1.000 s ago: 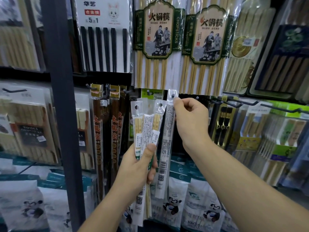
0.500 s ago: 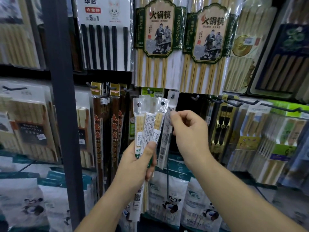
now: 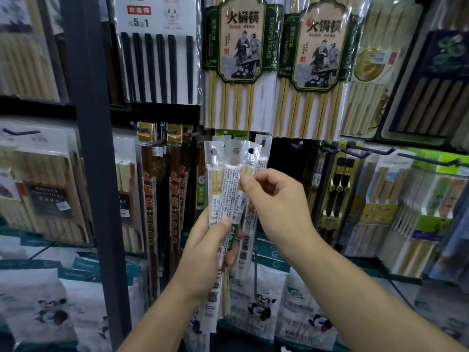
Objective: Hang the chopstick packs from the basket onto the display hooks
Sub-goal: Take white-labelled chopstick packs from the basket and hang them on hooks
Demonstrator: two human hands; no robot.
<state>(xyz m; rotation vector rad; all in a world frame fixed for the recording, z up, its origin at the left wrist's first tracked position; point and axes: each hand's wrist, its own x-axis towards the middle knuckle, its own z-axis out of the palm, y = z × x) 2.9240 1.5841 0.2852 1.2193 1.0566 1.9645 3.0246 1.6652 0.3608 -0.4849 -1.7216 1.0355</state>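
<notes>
Clear-plastic chopstick packs (image 3: 223,179), 3 in number, stand fanned and upright in the left hand (image 3: 208,252), whose fingers and thumb are curled round their lower halves. Each holds pale bamboo sticks and a white printed label, with a hang hole at the top. Right hand (image 3: 279,207) reaches in from the right. Its thumb and index finger pinch the rightmost pack (image 3: 247,163) of the fan near its upper end, with the other fingers curled behind.

Just behind the fan, a 4th pack (image 3: 261,161) hangs from a display hook (image 3: 264,141), the dark peg showing through its hole. Its lower part is largely hidden by the right hand.

Above hang 2 large hot-pot chopstick packs (image 3: 239,59) with green-and-tan labels, and left of them a white card of black chopsticks (image 3: 157,59). Dark brown packs (image 3: 149,199) hang to the left, beside a grey upright post (image 3: 94,174). Panda-printed bags (image 3: 261,303) fill the row below.
</notes>
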